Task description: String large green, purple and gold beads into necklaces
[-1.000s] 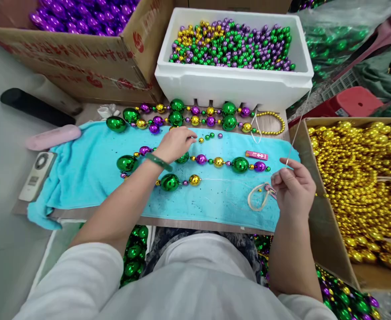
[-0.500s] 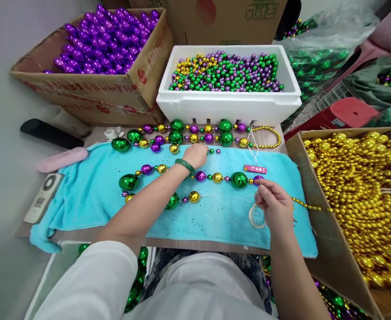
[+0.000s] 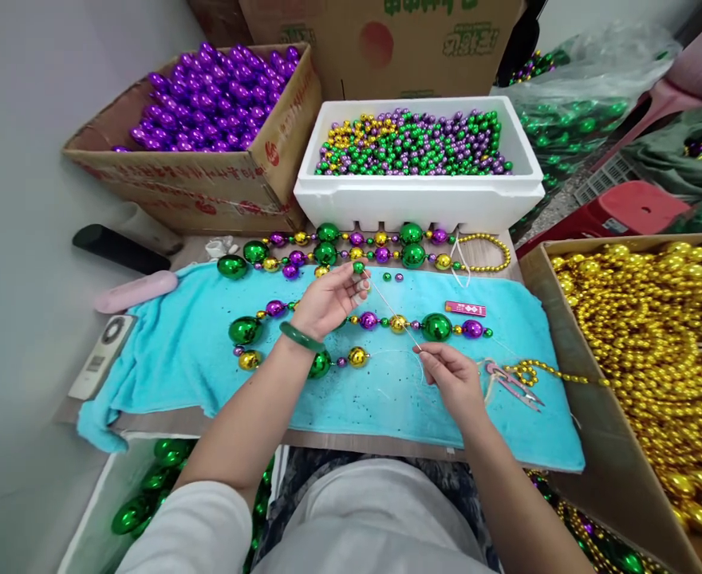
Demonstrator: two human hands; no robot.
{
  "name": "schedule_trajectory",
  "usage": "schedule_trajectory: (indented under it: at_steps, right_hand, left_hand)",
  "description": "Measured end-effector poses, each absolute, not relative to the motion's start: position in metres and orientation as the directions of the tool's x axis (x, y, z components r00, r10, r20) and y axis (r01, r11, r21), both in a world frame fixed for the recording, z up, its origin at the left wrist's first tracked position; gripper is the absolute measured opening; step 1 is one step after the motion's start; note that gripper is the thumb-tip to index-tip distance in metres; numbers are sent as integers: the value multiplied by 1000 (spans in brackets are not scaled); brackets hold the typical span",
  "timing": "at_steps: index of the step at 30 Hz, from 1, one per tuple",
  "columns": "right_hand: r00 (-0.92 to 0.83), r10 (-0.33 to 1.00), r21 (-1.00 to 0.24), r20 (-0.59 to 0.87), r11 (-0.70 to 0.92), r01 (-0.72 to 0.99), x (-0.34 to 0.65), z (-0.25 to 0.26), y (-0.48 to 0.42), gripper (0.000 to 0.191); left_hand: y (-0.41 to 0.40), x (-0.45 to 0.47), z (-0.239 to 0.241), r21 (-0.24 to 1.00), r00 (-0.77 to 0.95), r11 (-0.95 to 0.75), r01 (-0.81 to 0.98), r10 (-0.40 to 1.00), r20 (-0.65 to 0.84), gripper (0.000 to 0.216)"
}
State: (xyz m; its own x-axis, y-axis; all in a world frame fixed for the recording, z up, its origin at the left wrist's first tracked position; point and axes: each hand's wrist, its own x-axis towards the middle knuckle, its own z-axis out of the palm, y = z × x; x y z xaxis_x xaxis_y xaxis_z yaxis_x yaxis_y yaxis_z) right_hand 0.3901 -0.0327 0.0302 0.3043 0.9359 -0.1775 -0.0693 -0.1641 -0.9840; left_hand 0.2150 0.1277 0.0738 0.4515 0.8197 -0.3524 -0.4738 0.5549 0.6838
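My left hand [image 3: 327, 301], with a green bangle on its wrist, hovers over the turquoise towel [image 3: 171, 359] and pinches a small green bead [image 3: 358, 268] at its fingertips. My right hand [image 3: 452, 379] is closed on a thin white string [image 3: 392, 308] that runs taut up to that bead. Under both hands a half-strung strand of large green, gold and purple beads [image 3: 435, 326] lies in two rows on the towel. Two small loose beads [image 3: 392, 277] rest just right of my left fingers.
Finished bead strands [image 3: 327, 253] lie along the towel's far edge. Behind stand a white foam box of mixed small beads [image 3: 416, 199] and a carton of purple beads [image 3: 207, 171]. A carton of gold beads [image 3: 644, 335] is at right. Small snips [image 3: 515, 383] and a pink lighter [image 3: 464, 308] lie on the towel.
My left hand lifted off the towel with a small green bead. My right hand moved left from the strand's end and now holds the string taut up to the bead. The camera tilted up.
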Motion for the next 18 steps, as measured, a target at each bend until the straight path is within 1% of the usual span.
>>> schedule_trajectory:
  at_steps: [7, 13, 18]
  right_hand:
    - [294, 939, -984, -180, -168, -65, 386, 32, -31, 25]
    - [287, 939, -982, -189, -179, -61, 385, 34, -32, 24]
    - [287, 934, -977, -212, -198, -79, 383, 33, -32, 25]
  left_hand:
    - [124, 210, 75, 688, 445, 545, -479, 826, -345, 19]
    - [124, 211, 74, 698, 366, 533, -478, 844, -393, 10]
    - [122, 212, 75, 691, 331, 536, -486, 844, -422, 10]
